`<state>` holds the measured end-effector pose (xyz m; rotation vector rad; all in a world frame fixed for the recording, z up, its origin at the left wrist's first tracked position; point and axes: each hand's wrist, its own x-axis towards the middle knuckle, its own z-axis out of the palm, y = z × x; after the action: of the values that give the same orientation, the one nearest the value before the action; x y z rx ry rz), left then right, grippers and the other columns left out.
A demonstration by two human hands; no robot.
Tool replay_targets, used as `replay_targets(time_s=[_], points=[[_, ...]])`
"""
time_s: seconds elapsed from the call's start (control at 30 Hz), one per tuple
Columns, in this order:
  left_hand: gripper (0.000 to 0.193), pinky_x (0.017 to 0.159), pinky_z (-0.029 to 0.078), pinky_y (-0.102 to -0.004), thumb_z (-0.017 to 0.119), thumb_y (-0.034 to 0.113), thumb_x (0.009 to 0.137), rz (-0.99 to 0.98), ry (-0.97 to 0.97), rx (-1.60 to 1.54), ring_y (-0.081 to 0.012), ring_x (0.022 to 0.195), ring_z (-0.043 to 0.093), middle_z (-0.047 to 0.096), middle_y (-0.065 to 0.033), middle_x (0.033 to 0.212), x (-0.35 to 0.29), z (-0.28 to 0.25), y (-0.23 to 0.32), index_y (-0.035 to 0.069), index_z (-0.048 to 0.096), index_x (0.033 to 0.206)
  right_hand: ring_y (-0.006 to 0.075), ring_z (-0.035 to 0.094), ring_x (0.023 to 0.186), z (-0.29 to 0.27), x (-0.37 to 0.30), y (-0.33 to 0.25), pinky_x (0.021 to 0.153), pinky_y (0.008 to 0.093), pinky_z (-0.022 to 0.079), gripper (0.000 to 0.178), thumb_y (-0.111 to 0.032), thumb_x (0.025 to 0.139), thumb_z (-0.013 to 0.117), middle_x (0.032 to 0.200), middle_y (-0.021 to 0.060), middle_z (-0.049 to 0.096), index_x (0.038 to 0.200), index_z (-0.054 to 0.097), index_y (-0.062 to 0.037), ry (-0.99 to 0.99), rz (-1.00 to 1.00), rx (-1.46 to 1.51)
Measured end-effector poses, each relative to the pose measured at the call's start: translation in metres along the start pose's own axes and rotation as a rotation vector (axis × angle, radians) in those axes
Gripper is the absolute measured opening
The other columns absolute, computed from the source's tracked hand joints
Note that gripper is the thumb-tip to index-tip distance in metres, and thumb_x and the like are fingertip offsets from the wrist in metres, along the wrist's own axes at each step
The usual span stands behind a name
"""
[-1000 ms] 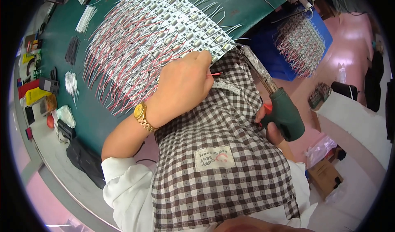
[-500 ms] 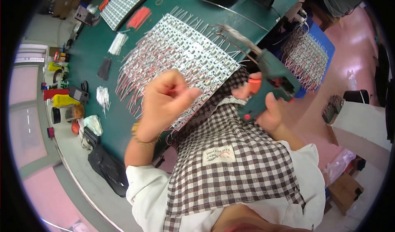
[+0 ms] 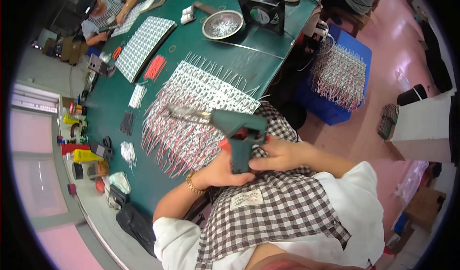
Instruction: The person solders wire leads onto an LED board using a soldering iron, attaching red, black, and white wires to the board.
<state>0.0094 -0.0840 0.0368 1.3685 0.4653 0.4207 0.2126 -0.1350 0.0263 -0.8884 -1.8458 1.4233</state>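
Observation:
A green pistol-shaped soldering gun (image 3: 241, 125) with a red-orange trigger is held upright by its handle in front of my apron. Its long metal tip points left over a panel of small white circuit boards (image 3: 201, 85), which bristles with red and white wires. My left hand (image 3: 221, 168) closes round the left side of the handle, thumb across its base. From the right, my right hand (image 3: 283, 155) grips the same handle, its thumb near the bottom. The handle hides some fingers of both hands.
Bundles of red wires (image 3: 155, 67), white wires (image 3: 137, 96) and black wires (image 3: 126, 122) lie left of the panel. Farther off are a metal bowl (image 3: 207, 32), a black fan (image 3: 262, 14) and another panel (image 3: 143, 47). A co-worker (image 3: 112, 11) sits far left. A blue bin (image 3: 330, 114) stands right.
The soldering gun has moved left and down, in front of my body, its tip swinging to point left. My left hand, empty above the boards before, has come down onto the handle.

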Motion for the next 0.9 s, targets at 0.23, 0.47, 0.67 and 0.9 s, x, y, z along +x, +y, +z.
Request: replay_targets(time_s=[0.23,0.47,0.67,0.9], points=[[0.018,0.060,0.047,-0.0242,0.070,0.013,0.076,0.014,0.233,0.029,-0.0093,0.064,0.058,0.062,-0.0037,0.071,-0.016,-0.044,-0.020,0.001,0.059,0.081,0.0170,0.062,0.075,-0.128,0.030,-0.009,0.068,0.0302,0.050,0.017,-0.009,0.082,0.054,0.082,0.0091,0.064,0.095,0.062,0.0003,0.372,0.172,-0.486],[0.023,0.072,0.047,-0.0280,0.072,0.013,0.074,0.116,0.084,0.087,-0.0114,0.069,0.058,0.062,-0.0029,0.073,-0.022,-0.057,-0.035,0.002,0.060,0.089,0.0339,0.062,0.089,-0.167,0.100,0.081,0.074,0.0437,0.051,0.016,-0.006,0.076,0.054,0.088,0.0131,0.064,0.088,0.064,-0.0058,0.596,0.236,-1.185],[0.020,0.064,0.046,-0.0242,0.074,0.010,0.071,0.115,0.014,0.248,-0.0110,0.067,0.058,0.062,-0.0040,0.074,-0.009,-0.043,-0.029,0.003,0.061,0.084,0.0318,0.066,0.082,-0.180,0.109,0.082,0.069,0.0408,0.054,0.015,-0.007,0.076,0.055,0.087,0.0159,0.066,0.085,0.066,-0.0025,0.360,0.316,-1.487],[0.014,0.061,0.044,-0.0250,0.074,0.010,0.069,0.099,0.061,0.219,-0.0105,0.066,0.056,0.061,-0.0020,0.073,-0.007,-0.052,-0.042,0.006,0.063,0.075,0.0357,0.067,0.080,-0.197,0.140,0.064,0.066,0.0438,0.054,0.015,-0.005,0.075,0.055,0.083,0.0205,0.067,0.084,0.064,0.0015,0.051,0.372,-1.549]])
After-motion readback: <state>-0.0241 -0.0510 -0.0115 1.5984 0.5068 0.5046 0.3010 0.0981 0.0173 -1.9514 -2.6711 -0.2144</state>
